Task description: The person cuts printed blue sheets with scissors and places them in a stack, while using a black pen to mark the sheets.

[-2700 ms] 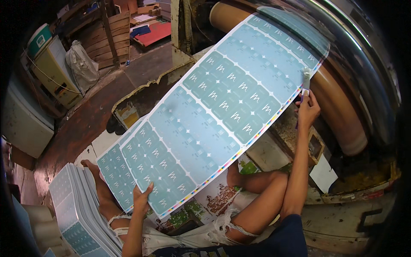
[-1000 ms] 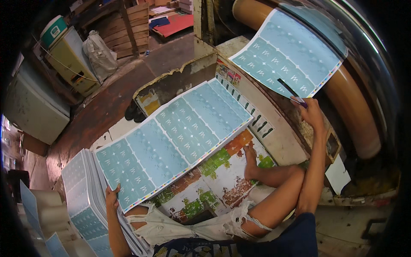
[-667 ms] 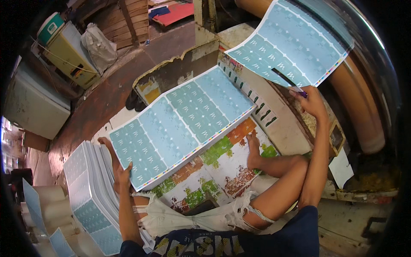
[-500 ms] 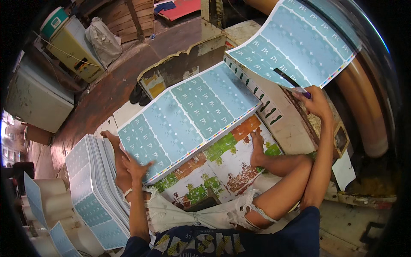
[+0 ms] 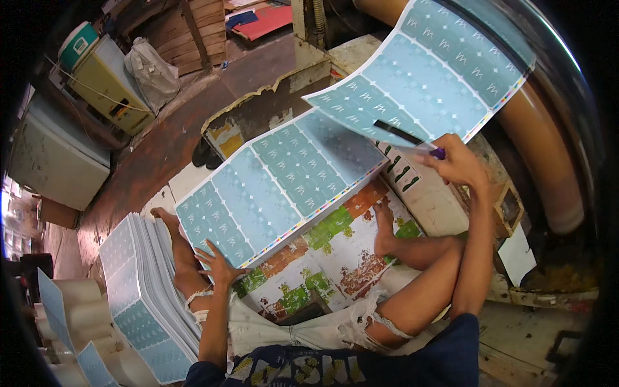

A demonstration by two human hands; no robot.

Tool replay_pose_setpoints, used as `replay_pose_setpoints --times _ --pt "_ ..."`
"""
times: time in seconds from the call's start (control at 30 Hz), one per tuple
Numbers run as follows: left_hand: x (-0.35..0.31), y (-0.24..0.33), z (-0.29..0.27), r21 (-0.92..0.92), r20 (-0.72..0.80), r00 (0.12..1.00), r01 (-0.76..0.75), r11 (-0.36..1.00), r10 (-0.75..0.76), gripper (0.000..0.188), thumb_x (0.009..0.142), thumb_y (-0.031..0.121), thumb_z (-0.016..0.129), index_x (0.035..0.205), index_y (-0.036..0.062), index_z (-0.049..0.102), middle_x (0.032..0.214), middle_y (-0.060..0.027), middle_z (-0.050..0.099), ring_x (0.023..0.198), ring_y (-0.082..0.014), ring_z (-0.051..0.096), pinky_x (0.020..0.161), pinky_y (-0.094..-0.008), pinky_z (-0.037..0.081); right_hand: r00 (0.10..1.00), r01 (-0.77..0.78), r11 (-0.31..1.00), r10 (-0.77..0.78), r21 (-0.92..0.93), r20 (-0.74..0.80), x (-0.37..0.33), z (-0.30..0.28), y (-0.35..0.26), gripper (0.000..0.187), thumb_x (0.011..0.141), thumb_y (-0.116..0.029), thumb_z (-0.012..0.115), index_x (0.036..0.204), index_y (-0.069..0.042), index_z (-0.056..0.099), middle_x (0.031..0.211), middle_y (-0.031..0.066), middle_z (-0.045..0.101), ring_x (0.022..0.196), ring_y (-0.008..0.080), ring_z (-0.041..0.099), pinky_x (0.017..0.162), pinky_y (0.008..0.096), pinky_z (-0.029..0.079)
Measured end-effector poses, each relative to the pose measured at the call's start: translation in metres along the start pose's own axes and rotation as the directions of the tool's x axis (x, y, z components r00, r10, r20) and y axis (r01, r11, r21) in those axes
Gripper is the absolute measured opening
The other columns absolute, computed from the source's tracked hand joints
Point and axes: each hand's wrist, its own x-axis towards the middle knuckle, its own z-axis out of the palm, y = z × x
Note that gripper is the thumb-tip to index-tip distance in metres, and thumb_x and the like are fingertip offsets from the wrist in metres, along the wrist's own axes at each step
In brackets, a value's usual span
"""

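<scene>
A stack of printed blue-green sheets (image 5: 277, 177) lies in front of me. My left hand (image 5: 220, 266) is at its near left corner, fingers spread, touching the edge. Up at the right, my right hand (image 5: 459, 164) is closed round a tool with a purple handle (image 5: 439, 153) and a flat black strip (image 5: 398, 132); its exact kind is unclear. The strip lies against a curved printed sheet (image 5: 432, 68), which hangs down from the large roller and reaches over the stack's far right end. Whether my fingers also pinch the sheet's edge is hidden.
Another tall stack of printed sheets (image 5: 145, 309) leans beside my left leg. Printed sheets with green and brown patches (image 5: 322, 258) lie under my legs. A brown cylinder (image 5: 548, 161) stands at the right. A worn board (image 5: 271, 103) edges the stack's far side.
My right hand has moved left with the tool, and the hanging sheet's lower edge has come further over the stack. My left hand has shifted slightly nearer and to the right.
</scene>
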Motion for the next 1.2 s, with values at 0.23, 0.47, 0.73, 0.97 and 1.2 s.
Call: replay_pose_setpoints --times 0.23,0.47,0.73,0.97,1.2 --pt "-0.002 0.137 -0.036 -0.732 0.017 0.896 -0.291 0.617 0.444 0.085 0.069 0.039 0.086 0.134 0.0 0.048 0.129 -0.0216 0.055 0.12 -0.029 0.054 0.098 -0.0428 0.046 0.832 0.233 0.971 -0.227 0.053 0.505 0.011 0.038 -0.025 0.035 0.079 -0.023 0.076 0.065 0.005 0.062 0.048 0.0097 0.056 0.041 0.016 0.056 0.041 0.0317 0.044" --pt "-0.04 0.283 -0.097 -0.537 0.338 0.51 0.794 -0.283 0.791 0.045 0.094 0.024 0.064 0.126 -0.0045 0.052 0.116 -0.0194 0.063 0.101 -0.0267 0.066 0.088 -0.0439 0.056 0.7 0.303 0.952 -0.2 -0.032 0.685 0.008 0.075 -0.037 0.026 0.079 -0.022 0.075 0.076 0.003 0.068 0.052 0.0119 0.06 0.045 0.0202 0.06 0.044 0.0328 0.046" --pt "-0.028 0.251 -0.055 -0.831 0.375 0.747 0.533 -0.158 0.548 0.053 0.087 0.006 0.071 0.131 -0.001 0.042 0.12 -0.013 0.058 0.105 -0.0223 0.062 0.09 -0.0361 0.056 0.69 0.283 0.957 -0.252 0.068 0.678 0.011 0.073 -0.049 0.029 0.087 -0.03 0.071 0.092 -0.001 0.072 0.057 0.0049 0.063 0.046 0.0123 0.06 0.044 0.0269 0.047" --pt "-0.028 0.191 -0.062 -0.872 0.333 0.809 0.46 -0.168 0.484 0.05 0.09 0.008 0.068 0.131 -0.0031 0.043 0.114 -0.0113 0.06 0.098 -0.0195 0.063 0.086 -0.0336 0.057 0.986 0.118 0.964 -0.141 0.237 0.084 0.036 0.058 -0.031 0.028 0.091 -0.023 0.065 0.095 0.004 0.07 0.067 0.0065 0.066 0.053 0.0102 0.06 0.052 0.0271 0.049" --pt "-0.026 0.152 -0.067 -0.886 0.429 0.781 0.462 0.042 0.455 0.051 0.09 0.012 0.07 0.132 0.0016 0.043 0.115 -0.0082 0.062 0.102 -0.0191 0.063 0.087 -0.037 0.055 0.947 0.162 0.985 -0.139 0.055 -0.291 0.041 0.027 0.032 0.031 0.089 -0.029 0.065 0.09 0.001 0.071 0.061 0.0076 0.062 0.055 0.0106 0.054 0.055 0.0308 0.044"
